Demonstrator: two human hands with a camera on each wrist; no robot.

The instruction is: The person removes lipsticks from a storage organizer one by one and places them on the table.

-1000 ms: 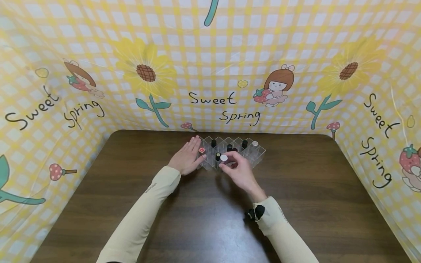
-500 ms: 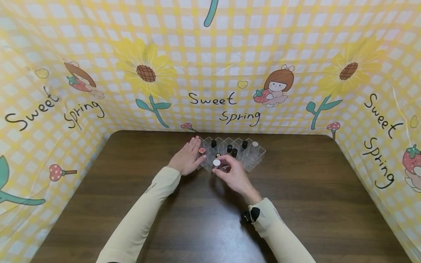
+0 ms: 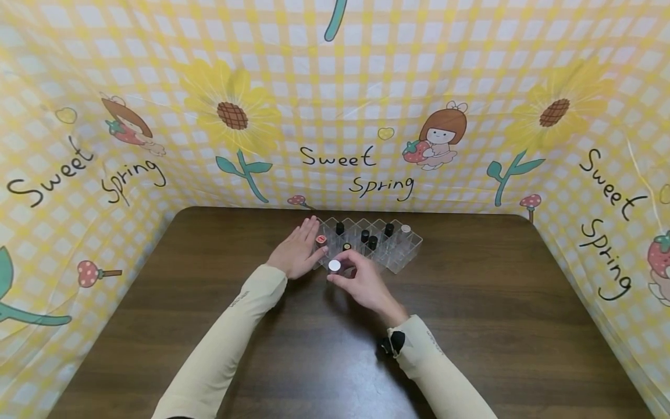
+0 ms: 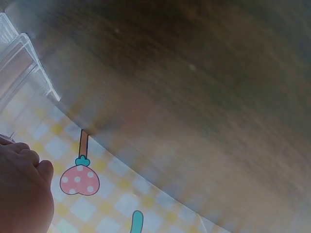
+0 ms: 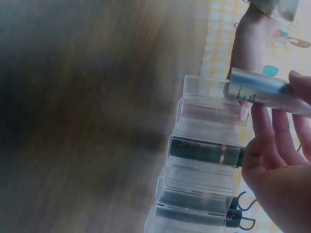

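A clear plastic lipstick organizer (image 3: 403, 261) with stepped compartments stands at the back of the table. My left hand (image 3: 297, 251) lies along its left end with fingers straight, and its thumb is near a red-topped lipstick (image 3: 321, 240). Between thumb and fingers my right hand (image 3: 366, 285) pinches a silver lipstick tube (image 5: 257, 90) with small print. In the right wrist view the tube is above the organizer's edge compartments, apart from their floors. A dark lipstick with a gold band (image 5: 199, 151) stands in a compartment close to the right hand.
Several other lipsticks stand in the organizer, including a black-capped one (image 3: 389, 229) and a pale-capped one (image 3: 405, 229). The brown wooden table (image 3: 314, 361) stretches toward me. A yellow checked cloth (image 3: 335, 105) hangs behind and at both sides.
My right hand has moved left and slightly toward me with the silver lipstick tube, uncovering black-capped lipsticks behind it. The left hand has stayed in place.
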